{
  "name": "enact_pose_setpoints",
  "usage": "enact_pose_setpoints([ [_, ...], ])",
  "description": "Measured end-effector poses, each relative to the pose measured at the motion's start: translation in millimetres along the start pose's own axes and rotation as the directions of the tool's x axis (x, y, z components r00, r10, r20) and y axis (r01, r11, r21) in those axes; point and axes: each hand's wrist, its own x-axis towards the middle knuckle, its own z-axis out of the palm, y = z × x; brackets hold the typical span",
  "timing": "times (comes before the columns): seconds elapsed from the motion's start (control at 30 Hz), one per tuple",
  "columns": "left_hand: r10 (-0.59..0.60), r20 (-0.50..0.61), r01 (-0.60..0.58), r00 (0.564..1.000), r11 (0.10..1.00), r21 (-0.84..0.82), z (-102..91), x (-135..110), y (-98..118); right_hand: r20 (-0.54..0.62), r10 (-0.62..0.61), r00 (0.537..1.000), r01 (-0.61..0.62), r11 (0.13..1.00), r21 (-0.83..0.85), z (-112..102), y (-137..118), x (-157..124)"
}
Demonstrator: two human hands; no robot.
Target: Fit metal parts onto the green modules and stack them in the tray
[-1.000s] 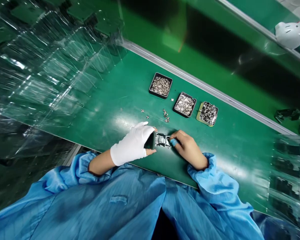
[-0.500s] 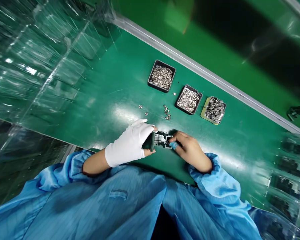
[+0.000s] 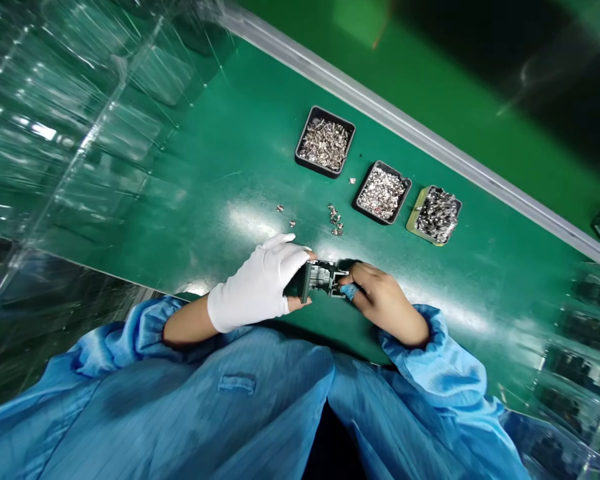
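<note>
My left hand (image 3: 260,283), in a white glove with bare thumb and fingertip, grips a small dark plastic housing (image 3: 322,277) with an open, framed inside. From the other side, my right hand (image 3: 380,297) is closed at the housing's right end, its fingers pinched against it. Blue tape wraps one of its fingers. Whether a small part sits between those fingertips is hidden. Beyond the hands, several small metal pieces (image 3: 335,219) lie loose on the green work surface (image 3: 205,200).
Two black trays (image 3: 300,159) (image 3: 397,212) and a yellowish tray (image 3: 414,223) hold heaps of small metal parts. Clear plastic trays (image 3: 85,140) are stacked at left. More clear trays with dark parts (image 3: 575,360) stand at right. A pale rail (image 3: 380,100) edges the table's back.
The view has shifted slightly, so the trays appear a little higher and spread apart. Both hands stay on the housing with hardly any visible movement.
</note>
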Motion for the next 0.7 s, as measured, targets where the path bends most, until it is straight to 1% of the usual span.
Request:
enact_pose_setpoints([
  [0.2, 0.017, -0.010, -0.017, 1.000, 1.000, -0.014, 0.0, 0, 2, 0.056, 0.022, 0.998, -0.015, 0.992, -0.122, 3, -10, 0],
  [0.27, 0.022, -0.008, -0.022, 1.000, 1.000, -0.017, 0.2, 0, 1, 0.068, 0.049, 0.997, -0.037, 0.986, -0.164, 4, -13, -1],
  [0.33, 0.028, -0.005, -0.028, 1.000, 0.999, -0.020, 0.3, 0, 0, 0.064, 0.097, 0.993, -0.085, 0.982, -0.170, 6, -16, -1],
  [0.5, 0.019, -0.007, -0.019, 1.000, 1.000, 0.007, 0.8, 0, -1, 0.041, 0.240, 0.970, -0.234, 0.965, -0.115, 7, -20, 2],
  [0.7, -0.013, -0.016, 0.013, 1.000, 1.000, -0.004, 0.2, 3, 1, 0.071, 0.339, 0.938, -0.326, 0.933, -0.152, 3, -24, 13],
])
